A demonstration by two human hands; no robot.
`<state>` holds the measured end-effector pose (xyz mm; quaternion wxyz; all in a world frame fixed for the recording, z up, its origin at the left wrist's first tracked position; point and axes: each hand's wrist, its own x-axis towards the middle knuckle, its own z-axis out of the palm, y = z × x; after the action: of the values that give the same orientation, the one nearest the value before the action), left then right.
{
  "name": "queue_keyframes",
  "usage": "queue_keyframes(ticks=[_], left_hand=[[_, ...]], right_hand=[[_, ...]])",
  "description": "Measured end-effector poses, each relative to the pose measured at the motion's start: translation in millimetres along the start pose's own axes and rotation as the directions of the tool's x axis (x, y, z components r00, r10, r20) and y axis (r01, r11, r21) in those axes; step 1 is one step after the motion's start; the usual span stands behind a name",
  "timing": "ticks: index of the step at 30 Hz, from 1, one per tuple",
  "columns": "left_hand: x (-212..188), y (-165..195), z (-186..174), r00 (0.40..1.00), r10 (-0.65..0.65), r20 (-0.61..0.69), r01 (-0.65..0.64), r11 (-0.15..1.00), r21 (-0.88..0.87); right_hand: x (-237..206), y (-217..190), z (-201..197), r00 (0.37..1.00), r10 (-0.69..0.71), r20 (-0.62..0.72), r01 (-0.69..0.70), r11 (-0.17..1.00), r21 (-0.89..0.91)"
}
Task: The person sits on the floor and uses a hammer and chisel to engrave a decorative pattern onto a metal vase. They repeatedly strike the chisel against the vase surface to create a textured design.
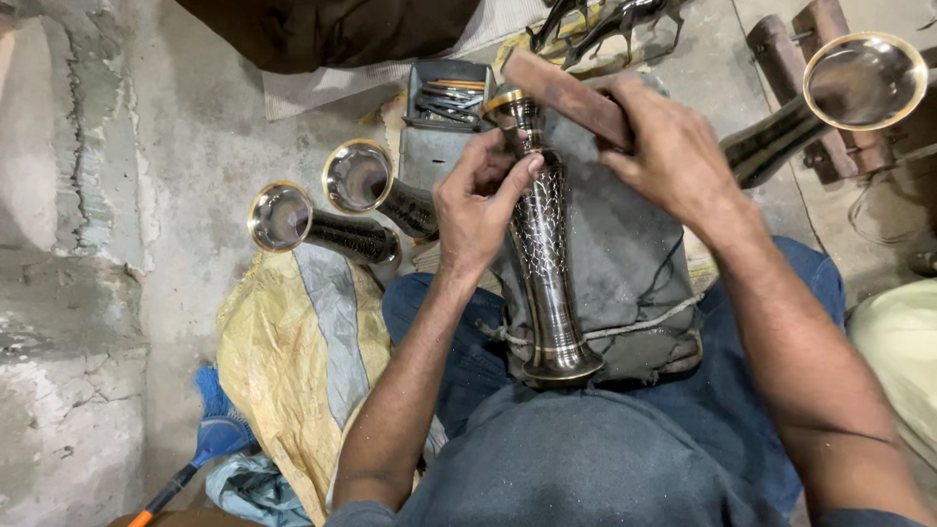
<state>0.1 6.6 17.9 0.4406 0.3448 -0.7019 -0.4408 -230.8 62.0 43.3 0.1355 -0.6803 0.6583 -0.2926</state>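
Looking straight down at the lap here: a tall dark metal vase [543,234] with a cut crackle pattern lies along a grey padded block [625,254] roped across the knees, its flared foot toward the body and its gold-rimmed neck pointing away, so the pad seems to cradle it and stop it rolling. The left hand [478,200] sits on the upper body of the vase, fingers [517,176] curled and pressed against the metal, pinning it in place, thumb side tucked under where I cannot tell how it lies. The right hand [673,156] grips a flat wooden block [566,93], fingers wrapped over its top and closed tight, with the block's far end right beside the vase's neck, looking like a striking or rubbing hold. To the left on the concrete floor [117,195], two more vases [322,226] lie on their sides with open mouths up, next to a yellow sack [283,361]. A fourth vase [830,98] leans in at upper right, and a small tray of metal tools [449,98] waits just beyond the pad, within easy reach. A blue brush [215,429] lies at lower left.
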Motion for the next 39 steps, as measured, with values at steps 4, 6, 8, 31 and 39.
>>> queue_keyframes(ticks=[4,6,8,31,39], left_hand=[[2,-1,2,0.999,0.021,-0.026,-0.02,0.999,0.047],[1,0,5,0.995,0.084,-0.05,-0.074,0.984,0.161],[-1,2,7,0.994,0.076,-0.085,-0.063,0.988,0.143],[28,-8,-7,0.968,0.082,0.237,-0.148,0.949,0.279],[46,2,-10,0.886,0.121,0.448,-0.299,0.887,0.352]], right_hand=[[-3,-13,-29,0.97,-0.21,-0.12,0.189,0.968,-0.166],[3,-23,-40,0.963,-0.239,-0.125,0.182,0.918,-0.352],[6,-31,-50,0.955,-0.263,-0.137,0.176,0.875,-0.451],[2,-21,-73,0.945,-0.275,-0.174,0.221,0.935,-0.279],[-39,14,-31,0.972,-0.008,-0.234,-0.029,0.987,-0.158]])
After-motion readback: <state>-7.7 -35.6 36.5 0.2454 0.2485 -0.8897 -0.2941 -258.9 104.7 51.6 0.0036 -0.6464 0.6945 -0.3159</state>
